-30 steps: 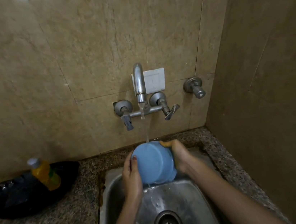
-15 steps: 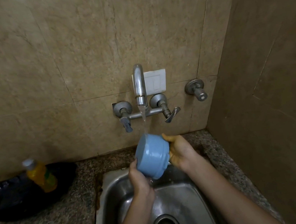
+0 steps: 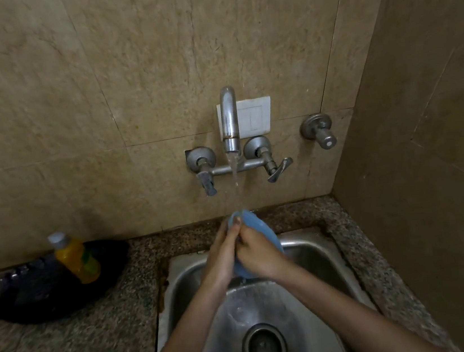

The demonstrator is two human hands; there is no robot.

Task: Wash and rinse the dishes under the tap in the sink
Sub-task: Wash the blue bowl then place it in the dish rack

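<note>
Seemingly edge-up blue bowl (image 3: pixel 257 233) (two-handed)

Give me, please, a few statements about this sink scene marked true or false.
1. Water is running from the tap. True.
2. Both hands hold the blue bowl under the stream. True: left hand, right hand.
3. The yellow bottle stands inside the sink. False: it sits on the counter to the sink's left.
4. A plug covers the drain. False: the drain is uncovered.
</note>
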